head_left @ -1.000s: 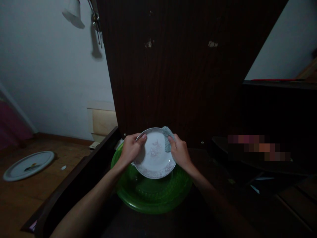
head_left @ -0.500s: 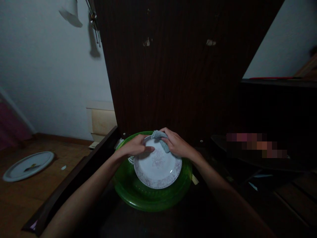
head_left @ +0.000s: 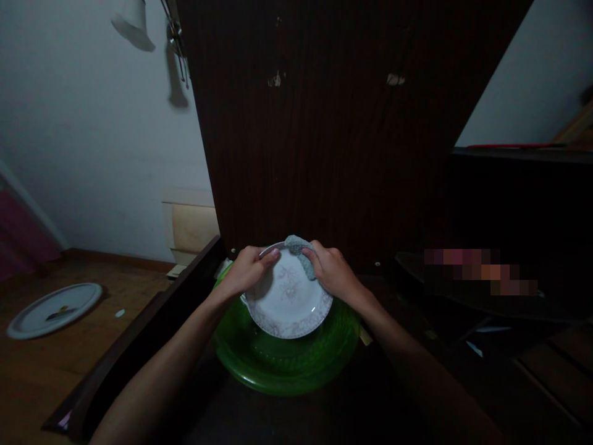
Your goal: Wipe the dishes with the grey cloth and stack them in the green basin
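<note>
A white plate (head_left: pixel 291 303) with a floral centre and patterned rim is held tilted over a green basin (head_left: pixel 287 377). My left hand (head_left: pixel 250 269) grips its upper left edge, thumb lying on the face. At the upper right edge, my right hand (head_left: pixel 331 269) is closed on a grey-blue cloth (head_left: pixel 303 253), which is folded over the plate's rim. Part of another white dish (head_left: pixel 244 300) peeks out at the plate's left; the plate and my hand hide most of it.
A dark wooden panel (head_left: pixel 319 136) rises right behind the basin. To the left runs a dark wooden rail (head_left: pixel 152 327). On the floor lies a white oval tray or lid (head_left: pixel 78 296). A dark surface (head_left: pixel 417 266) with a blurred-out patch stands at the right.
The plate has moved slightly up and to the left. My left thumb has shifted toward the plate's top edge, and the cloth has moved a little upward with my right hand.
</note>
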A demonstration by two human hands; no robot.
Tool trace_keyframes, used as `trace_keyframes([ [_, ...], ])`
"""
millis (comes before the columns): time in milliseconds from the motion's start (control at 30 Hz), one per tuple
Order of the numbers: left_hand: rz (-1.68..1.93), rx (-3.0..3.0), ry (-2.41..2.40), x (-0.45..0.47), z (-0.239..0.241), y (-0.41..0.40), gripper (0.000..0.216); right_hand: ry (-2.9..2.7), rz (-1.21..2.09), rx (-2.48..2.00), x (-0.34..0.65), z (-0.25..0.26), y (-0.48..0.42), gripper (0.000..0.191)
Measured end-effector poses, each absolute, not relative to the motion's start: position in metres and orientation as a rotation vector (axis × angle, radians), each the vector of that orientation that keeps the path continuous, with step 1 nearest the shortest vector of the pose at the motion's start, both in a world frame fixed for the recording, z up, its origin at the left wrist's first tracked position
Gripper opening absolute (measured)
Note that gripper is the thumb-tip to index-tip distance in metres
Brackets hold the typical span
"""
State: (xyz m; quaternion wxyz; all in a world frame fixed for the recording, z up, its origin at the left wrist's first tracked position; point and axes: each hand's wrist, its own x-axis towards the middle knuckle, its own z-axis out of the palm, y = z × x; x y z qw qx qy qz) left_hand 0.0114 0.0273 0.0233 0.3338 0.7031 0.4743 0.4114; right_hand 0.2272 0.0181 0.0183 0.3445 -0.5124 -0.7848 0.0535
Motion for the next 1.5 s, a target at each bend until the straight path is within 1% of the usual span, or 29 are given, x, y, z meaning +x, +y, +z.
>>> trace_keyframes([
  [233,1.315,1.582,1.298,0.013,0.01,0.018,0.051,-1.824,0.113,-1.449,0.23,0.006,0.002,0.031],
  [300,1.302,1.525,1.236,0.015,0.006,0.014,0.048,-1.853,0.094,-1.468,0.234,0.008,0.002,0.033],
  [333,1.28,1.507,1.207,0.016,0.005,0.011,0.047,-1.88,0.099,-1.45,0.235,0.011,0.003,0.031],
  [400,1.239,1.48,1.168,0.019,0.004,0.007,0.045,-1.92,0.157,-1.368,0.24,0.017,0.007,0.022],
  [433,1.221,1.466,1.151,0.02,0.004,0.005,0.044,-1.935,0.204,-1.318,0.241,0.021,0.01,0.021],
  [500,1.217,1.43,1.106,0.022,0.006,0.001,0.042,-1.963,0.285,-1.241,0.244,0.027,0.016,0.025],
  [567,1.218,1.4,1.05,0.022,0.008,-0.001,0.038,-2.006,0.298,-1.197,0.247,0.031,0.022,0.024],
  [633,1.145,1.393,1.01,0.021,0.013,-0.002,0.034,-2.054,0.264,-1.159,0.249,0.034,0.027,0.024],
  [767,0.816,1.488,1.019,0.019,0.024,0.002,0.032,-2.23,0.292,-1.037,0.247,0.035,0.03,0.021],
  [833,0.793,1.631,1.009,0.021,0.027,0.007,0.032,-2.311,0.337,-0.974,0.242,0.034,0.029,0.019],
  [933,0.911,1.828,1.002,0.025,0.026,0.016,0.029,-2.308,0.329,-1.02,0.233,0.032,0.026,0.019],
  [1033,1.012,1.872,1.072,0.026,0.024,0.02,0.034,-2.214,0.296,-1.119,0.23,0.03,0.024,0.02],
  [1233,1.232,1.632,1.163,0.023,0.022,0.019,0.036,-1.967,0.225,-1.271,0.237,0.018,0.017,0.024],
  [1400,1.466,1.429,1.163,0.034,0.01,0.01,0.036,-1.689,0.127,-1.389,0.239,0.002,0.007,0.026],
  [1500,1.448,1.435,1.144,0.037,0.008,0.004,0.033,-1.7,0.173,-1.345,0.246,-0.002,0.005,0.025],
])
